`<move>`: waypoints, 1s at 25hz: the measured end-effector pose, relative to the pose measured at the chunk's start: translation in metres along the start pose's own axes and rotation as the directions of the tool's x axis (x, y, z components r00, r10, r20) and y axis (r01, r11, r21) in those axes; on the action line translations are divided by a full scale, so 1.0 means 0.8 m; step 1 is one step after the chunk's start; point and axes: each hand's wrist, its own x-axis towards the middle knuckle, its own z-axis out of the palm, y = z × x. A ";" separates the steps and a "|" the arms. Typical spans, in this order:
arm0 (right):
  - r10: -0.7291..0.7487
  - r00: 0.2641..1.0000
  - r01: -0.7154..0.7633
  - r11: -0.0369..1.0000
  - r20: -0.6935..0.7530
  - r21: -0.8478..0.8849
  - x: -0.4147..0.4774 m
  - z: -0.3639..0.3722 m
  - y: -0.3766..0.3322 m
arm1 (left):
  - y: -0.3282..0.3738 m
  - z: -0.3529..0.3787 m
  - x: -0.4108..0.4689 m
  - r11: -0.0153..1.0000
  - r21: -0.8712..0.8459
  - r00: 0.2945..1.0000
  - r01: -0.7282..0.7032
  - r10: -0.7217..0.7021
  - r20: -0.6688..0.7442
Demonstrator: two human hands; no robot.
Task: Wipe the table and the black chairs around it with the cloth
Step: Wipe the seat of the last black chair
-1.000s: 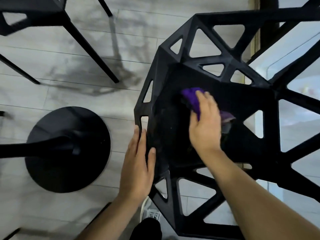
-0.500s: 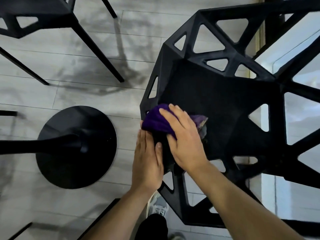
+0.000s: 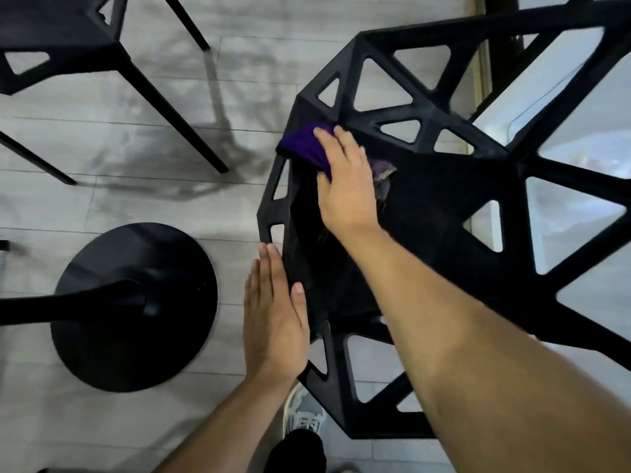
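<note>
fingers [image 3: 269, 271] of my left hand [image 3: 275, 322] are lying straight and close together, grasping nothing, resting flat against the near left edge of the black chair [image 3: 444, 206], with the thumb lying on the seat's rim. just below that wrist my grey shoe [image 3: 304, 414] is showing on the pale plank floor [image 3: 102, 138]. my right hand [image 3: 345, 189] is reaching further across the seat, its fingers stretched out flat and pressing down on the purple cloth [image 3: 305, 145] rather than curling round it. the cloth is sitting bunched at the far left corner of the seat, just where the seat is meeting the triangle-cut frame, and a frayed end is poking out to the right of my hand. off to the left, apart from the chair, a round black pedestal base [image 3: 136, 302] is standing on the floor. farther away, at the top left, a second black chair [image 3: 61, 29] is standing on the planks.
</note>
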 end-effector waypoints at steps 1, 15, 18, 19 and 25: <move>0.001 1.000 -0.001 1.000 0.018 0.023 -0.049 -0.009 0.003 | 0.005 -0.002 0.001 0.999 0.047 1.000 -0.020 0.021 -0.022; 0.057 0.993 -0.045 0.992 0.100 -0.120 -0.121 -0.040 0.046 | 0.031 0.006 0.020 0.977 0.057 0.977 -0.203 0.206 -0.054; 0.037 0.995 -0.025 0.991 0.093 -0.128 -0.086 -0.052 0.081 | 0.033 0.003 0.021 0.974 0.061 0.973 -0.217 0.221 -0.071; 0.182 0.983 -0.184 0.973 -0.027 -0.136 -0.067 -0.057 0.103 | 0.036 0.005 0.019 0.976 0.061 0.974 -0.211 0.215 -0.074; 0.034 0.995 -0.040 0.997 -0.089 -0.061 -0.011 -0.014 0.004 | 0.033 0.005 0.022 0.961 0.141 0.967 -0.239 0.248 -0.050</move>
